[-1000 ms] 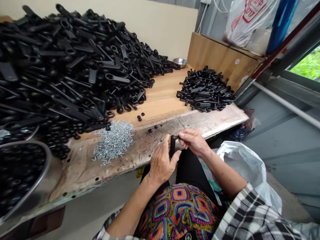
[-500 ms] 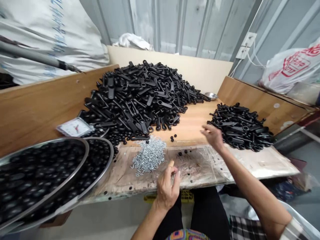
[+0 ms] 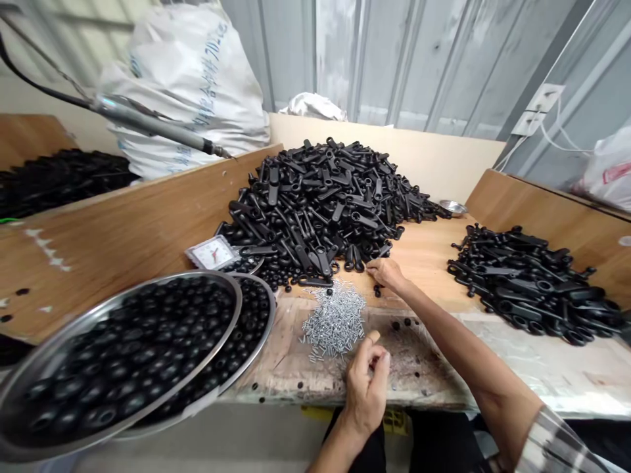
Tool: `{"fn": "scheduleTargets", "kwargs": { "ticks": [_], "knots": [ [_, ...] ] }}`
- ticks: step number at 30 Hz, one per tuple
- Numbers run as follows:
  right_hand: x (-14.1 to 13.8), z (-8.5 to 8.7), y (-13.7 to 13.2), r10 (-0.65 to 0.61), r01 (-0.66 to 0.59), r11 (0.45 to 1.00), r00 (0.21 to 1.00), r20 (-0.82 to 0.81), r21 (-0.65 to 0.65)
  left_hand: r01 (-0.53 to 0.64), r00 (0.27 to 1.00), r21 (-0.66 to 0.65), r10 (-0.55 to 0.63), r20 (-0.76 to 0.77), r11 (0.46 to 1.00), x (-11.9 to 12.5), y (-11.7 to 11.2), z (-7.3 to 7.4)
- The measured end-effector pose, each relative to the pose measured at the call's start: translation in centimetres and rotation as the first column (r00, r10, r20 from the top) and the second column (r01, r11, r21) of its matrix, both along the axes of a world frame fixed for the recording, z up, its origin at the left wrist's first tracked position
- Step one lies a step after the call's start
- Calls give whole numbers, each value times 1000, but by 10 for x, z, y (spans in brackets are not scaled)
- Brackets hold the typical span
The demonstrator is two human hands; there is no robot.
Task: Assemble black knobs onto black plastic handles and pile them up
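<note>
My right hand (image 3: 385, 272) reaches across the wooden bench (image 3: 434, 253) to the near edge of the big heap of black plastic handles (image 3: 323, 203); its fingers are curled at the pile, and what they hold, if anything, I cannot make out. My left hand (image 3: 369, 381) hovers at the bench's front edge, fingertips pinched together beside the pile of small silver screws (image 3: 335, 318), with what looks like a screw or nothing between them. A few loose black rings (image 3: 400, 324) lie between the hands.
A smaller heap of assembled black handles (image 3: 532, 282) lies at the right. Two steel bowls of black rings (image 3: 133, 348) stand at the left, with a small scale (image 3: 213, 252) behind. A powered screwdriver (image 3: 152, 125) hangs above the left. White sacks sit behind the bench.
The handle I held a second ago is gone from my hands. My right hand went to the right heap, then swung left to the big pile. The view has lifted and turned left.
</note>
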State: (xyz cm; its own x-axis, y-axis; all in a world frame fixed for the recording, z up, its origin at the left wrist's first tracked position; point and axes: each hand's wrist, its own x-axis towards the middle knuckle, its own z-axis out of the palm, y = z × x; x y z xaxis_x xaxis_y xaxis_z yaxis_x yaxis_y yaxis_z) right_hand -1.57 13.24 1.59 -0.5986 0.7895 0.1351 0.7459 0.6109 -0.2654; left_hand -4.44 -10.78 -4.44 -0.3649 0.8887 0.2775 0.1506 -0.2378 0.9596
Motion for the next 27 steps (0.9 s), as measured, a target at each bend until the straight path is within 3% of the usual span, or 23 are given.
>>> {"fn": "scheduleTargets", "kwargs": {
  "ticks": [6, 9, 11, 17, 19, 21, 23, 25, 27],
  "knots": [
    [34, 14, -21, 6, -7, 1000, 960, -280, -3, 35, 994, -15, -33, 102, 999, -1, 2, 1],
    [59, 23, -55, 109, -122, 993, 838, -535, 12, 46, 983, -38, -39, 178, 998, 0, 4, 0],
    [74, 23, -86, 176, -205, 979, 778, -603, 21, 45, 968, -66, -27, 249, 997, 0, 4, 2],
    [89, -1, -176, 442, -388, 897, 795, -415, 211, 46, 885, -75, -5, 465, 996, -4, 11, 17],
    [89, -7, -184, 538, -489, 843, 773, -335, 226, 58, 806, -71, -5, 591, 996, -6, 17, 21],
    [89, -5, -175, 586, -563, 809, 748, -313, 169, 31, 722, -70, 26, 691, 997, -9, 23, 24],
    [93, 4, -154, 509, -526, 848, 769, -387, 71, -17, 681, -77, 68, 729, 997, -10, 28, 26],
    [102, 19, -132, 280, -356, 933, 813, -511, -54, -64, 701, -81, 103, 705, 995, -10, 31, 27],
    [114, 32, -117, 38, -177, 966, 818, -574, -188, -90, 765, -83, 123, 632, 992, -8, 32, 26]
  ]
}}
